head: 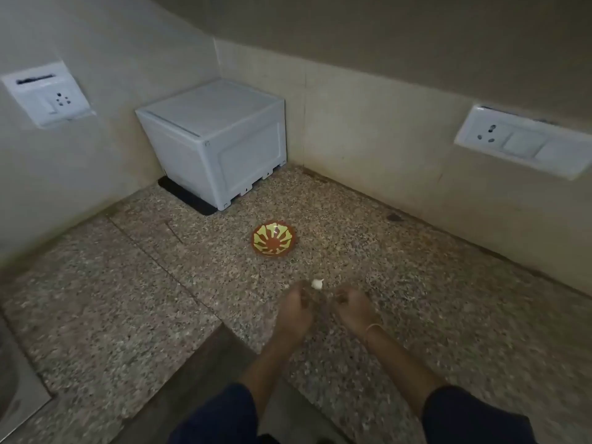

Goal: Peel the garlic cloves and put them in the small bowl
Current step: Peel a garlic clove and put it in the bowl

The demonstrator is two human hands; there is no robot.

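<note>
**Clove** (317, 283): one, white, at the tips of my left hand's fingers and between my two hands. I cannot tell whether it is lifted or lying on the counter (128, 299). A papery point sticks out at its far end, so I judge the skin is on, though blur makes that unsure.

**Left hand** (296, 310): fingers (301, 291) curled inward, tips touching the clove. I cannot tell whether they pinch it or only meet it.

**Right hand** (355, 310): fingers curled toward the left hand, just beside the clove. I cannot tell whether they hold a scrap of peel or nothing.

**Bowl** (274, 239): orange with yellow rays, upright on the counter, near and beyond my hands. I see nothing in it.

**Box** (217, 145): white, in the far corner, well apart, no part of the job.

**Step in hand, as I judge it:** peeling, at the start of the task, with no clove in the bowl.

**Next move calls for:**
- a firm pinch on the clove with my left fingertips
- a right thumbnail catching the loose papery tip and stripping the skin away
- a short reach forward to drop the bare clove in the bowl, with the peel kept out
</note>
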